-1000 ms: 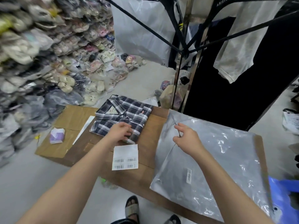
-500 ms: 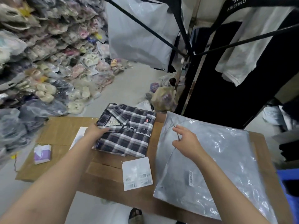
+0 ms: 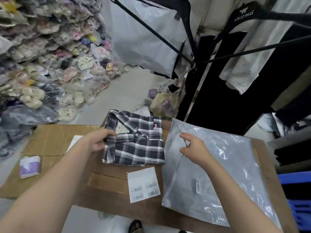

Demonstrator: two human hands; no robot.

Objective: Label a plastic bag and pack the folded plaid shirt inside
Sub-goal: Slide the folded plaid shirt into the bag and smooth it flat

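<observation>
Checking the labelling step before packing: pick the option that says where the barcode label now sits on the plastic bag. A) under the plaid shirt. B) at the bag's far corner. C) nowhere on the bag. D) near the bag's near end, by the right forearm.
D: a small barcode label is stuck on the grey plastic bag toward its near end, just left of the right forearm, apart from the plaid shirt.

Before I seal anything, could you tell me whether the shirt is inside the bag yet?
Not yet: the plaid shirt lies folded on the cardboard beside the plastic bag.
</observation>
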